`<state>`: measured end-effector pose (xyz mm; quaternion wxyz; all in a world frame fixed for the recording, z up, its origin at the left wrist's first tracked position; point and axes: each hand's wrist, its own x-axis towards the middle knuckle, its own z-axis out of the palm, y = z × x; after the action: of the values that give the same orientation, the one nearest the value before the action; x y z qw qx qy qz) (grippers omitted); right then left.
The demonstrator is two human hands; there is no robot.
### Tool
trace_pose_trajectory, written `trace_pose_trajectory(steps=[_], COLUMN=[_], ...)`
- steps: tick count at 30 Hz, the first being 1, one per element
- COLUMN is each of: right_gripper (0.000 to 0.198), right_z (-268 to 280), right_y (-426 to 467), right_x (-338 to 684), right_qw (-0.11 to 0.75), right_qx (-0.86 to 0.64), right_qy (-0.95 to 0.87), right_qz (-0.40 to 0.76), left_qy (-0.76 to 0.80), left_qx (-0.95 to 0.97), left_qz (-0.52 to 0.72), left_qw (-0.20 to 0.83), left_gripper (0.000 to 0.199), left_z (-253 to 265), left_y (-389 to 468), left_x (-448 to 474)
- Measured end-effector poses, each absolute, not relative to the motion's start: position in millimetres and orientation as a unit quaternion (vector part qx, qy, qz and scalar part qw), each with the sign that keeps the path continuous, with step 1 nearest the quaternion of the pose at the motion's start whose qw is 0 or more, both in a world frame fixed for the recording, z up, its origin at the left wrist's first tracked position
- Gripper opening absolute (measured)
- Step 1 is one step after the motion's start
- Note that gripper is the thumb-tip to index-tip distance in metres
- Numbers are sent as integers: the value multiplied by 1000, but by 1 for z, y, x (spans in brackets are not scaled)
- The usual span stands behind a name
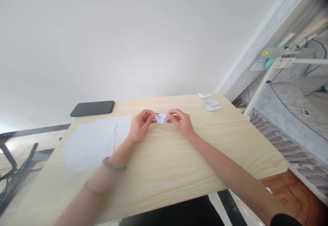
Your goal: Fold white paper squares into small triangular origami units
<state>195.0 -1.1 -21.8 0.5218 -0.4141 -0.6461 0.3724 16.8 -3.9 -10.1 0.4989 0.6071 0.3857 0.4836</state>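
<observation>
Between my two hands, just above the table, is a small folded white paper piece (161,118) with a pointed lower edge. My left hand (141,124) pinches its left corner between thumb and fingers. The right corner is pinched by my right hand (181,122). Fingertips cover both ends of the paper. At the back right of the table lie several folded paper pieces (212,105) of similar pointed shape, apart from my hands. White paper sheets (88,144) lie in a loose pile to the left, beside my left forearm.
A black phone (92,108) lies at the table's back left corner. The light wood table (164,171) meets a white wall (143,41) behind. A white metal frame (261,85) stands off the right side. Dark metal legs (17,171) show at the far left.
</observation>
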Motion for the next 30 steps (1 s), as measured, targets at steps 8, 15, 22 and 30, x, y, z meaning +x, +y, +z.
trace_pose_trajectory(steps=[8, 15, 22, 30], right_gripper=[23, 21, 23, 23], right_z=[-23, -25, -25, -23], right_y=[-3, -3, -4, -4], right_x=[195, 195, 196, 196], right_qw=[523, 506, 486, 492], right_qx=[-401, -399, -401, -379], right_qy=[-659, -689, -698, -686], right_qz=[361, 333, 339, 379], left_qy=[388, 348, 376, 407], left_qx=[678, 800, 797, 739], left_qz=[453, 376, 374, 400], left_qw=[431, 311, 289, 359], left_gripper=[17, 20, 20, 22], left_z=[-8, -10, -14, -15], left_y=[-4, -4, -2, -1], left_x=[12, 10, 8, 8])
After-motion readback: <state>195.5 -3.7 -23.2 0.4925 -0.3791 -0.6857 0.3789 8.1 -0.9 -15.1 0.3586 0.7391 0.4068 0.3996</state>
